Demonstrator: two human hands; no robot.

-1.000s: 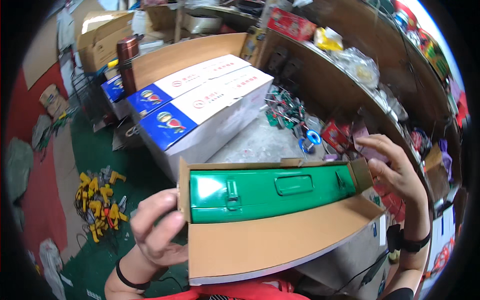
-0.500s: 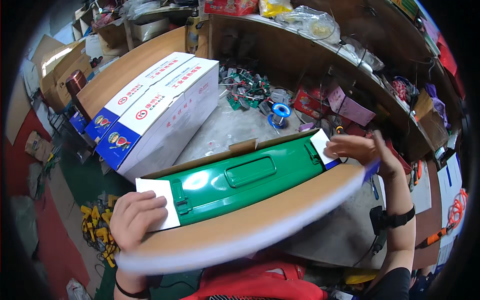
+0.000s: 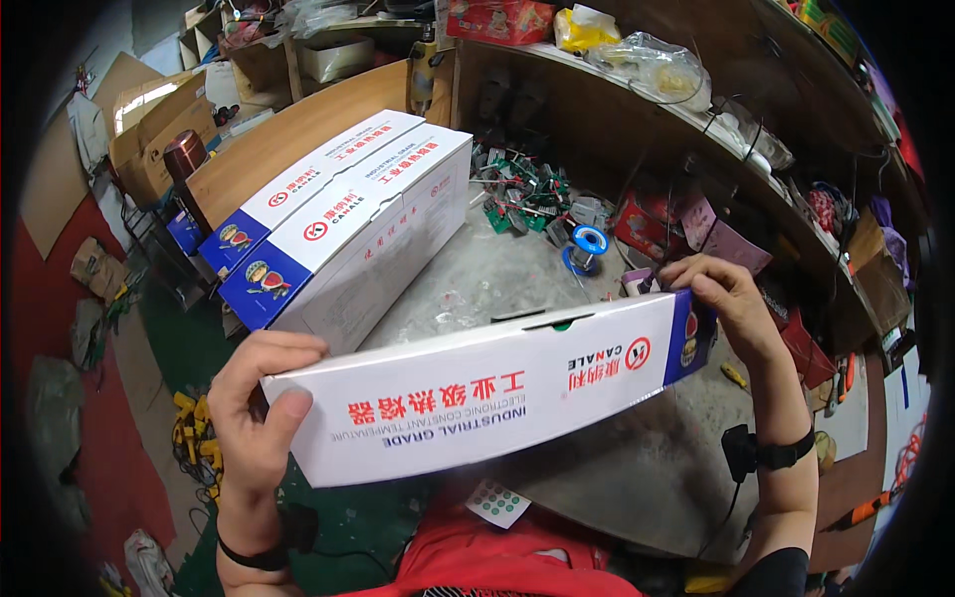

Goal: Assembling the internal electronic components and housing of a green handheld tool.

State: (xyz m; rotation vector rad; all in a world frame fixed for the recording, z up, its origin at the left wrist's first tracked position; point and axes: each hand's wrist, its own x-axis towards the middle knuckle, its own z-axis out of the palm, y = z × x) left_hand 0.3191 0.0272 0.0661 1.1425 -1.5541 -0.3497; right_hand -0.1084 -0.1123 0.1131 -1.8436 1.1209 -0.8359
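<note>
A long white cardboard box (image 3: 477, 398) with a blue right end lies crosswise in front of me, its lid lying over the top. My left hand (image 3: 257, 403) grips the box's left end, thumb on the white face and fingers along the far edge. At the other end, the fingers of my right hand (image 3: 731, 308) curl over the blue corner. A small slot (image 3: 567, 323) at the lid's far edge shows a bit of green. The rest of the contents is hidden.
Two similar white and blue boxes (image 3: 328, 229) stand at the left on the grey table (image 3: 438, 289). Behind are a pile of small green and grey parts (image 3: 522, 189) and a blue spool of wire (image 3: 587, 247). Yellow tools (image 3: 194, 438) hang low at the left. A sticker sheet (image 3: 497, 503) lies near my lap.
The lid has swung over and covers the green metal case. My right hand has come down onto the right end, and my left hand now wraps the left end.
</note>
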